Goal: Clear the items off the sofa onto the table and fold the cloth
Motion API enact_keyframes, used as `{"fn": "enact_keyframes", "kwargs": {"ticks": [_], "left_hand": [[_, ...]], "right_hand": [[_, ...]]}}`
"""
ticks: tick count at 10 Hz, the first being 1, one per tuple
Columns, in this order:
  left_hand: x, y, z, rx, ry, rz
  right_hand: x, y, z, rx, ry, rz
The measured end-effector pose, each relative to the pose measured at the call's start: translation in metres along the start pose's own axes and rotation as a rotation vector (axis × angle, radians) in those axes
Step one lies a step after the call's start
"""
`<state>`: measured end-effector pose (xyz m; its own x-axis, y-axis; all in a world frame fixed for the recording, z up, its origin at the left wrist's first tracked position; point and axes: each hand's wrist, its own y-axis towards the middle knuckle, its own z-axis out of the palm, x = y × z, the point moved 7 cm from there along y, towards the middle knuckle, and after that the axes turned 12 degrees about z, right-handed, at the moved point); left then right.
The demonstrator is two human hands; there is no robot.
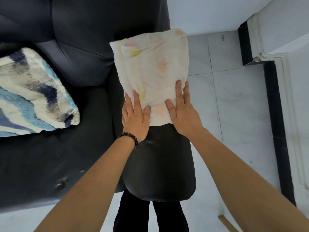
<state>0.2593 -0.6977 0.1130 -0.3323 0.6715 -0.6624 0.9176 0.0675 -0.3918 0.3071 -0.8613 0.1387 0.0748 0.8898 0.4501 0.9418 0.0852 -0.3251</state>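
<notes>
A: When reading from the left, worth noting first?

B: Blue-and-white wavy cushion (33, 91), lying on the seat of the dark sofa (66, 164), well apart from both hands. Plump and soft by the look, probably light. Could be scooped up from under both sides.

A: And next along?

B: Left grip (135, 114), beaded bracelet (129, 138) at the wrist. Fingers straight and spread, laid flat on the near left corner of the cloth (150, 64). Holding nothing, only pressing.

A: Whereabouts for the cloth itself?

B: Folded into a pale oblong, lying lengthwise on top of the sofa's arm (158, 164), far end towards the backrest. Thin, limp, creased, faintly printed. Surely light, likely to slide on that smooth leathery arm, and apt to fall open if taken by one layer only.

A: Best hold, then?

B: Probably through all the layers at the near edge, or under both long sides at once, keeping the fold together.

A: Right side?

B: Right grip (184, 113), likewise flat and open on the near right corner, thumb on top, clasping nothing. Beyond that, pale tiled floor (234, 97).
</notes>
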Motion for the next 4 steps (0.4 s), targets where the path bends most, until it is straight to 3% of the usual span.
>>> {"fn": "enact_keyframes", "kwargs": {"ticks": [2,4], "left_hand": [[-0.043,-0.038,-0.066,-0.035,0.219,0.075],[-0.132,-0.122,-0.177,-0.142,0.150,0.232]], "right_hand": [[0.022,-0.018,-0.045,0.068,-0.191,0.152],[0.090,-0.103,-0.179,-0.072,-0.046,0.122]]}}
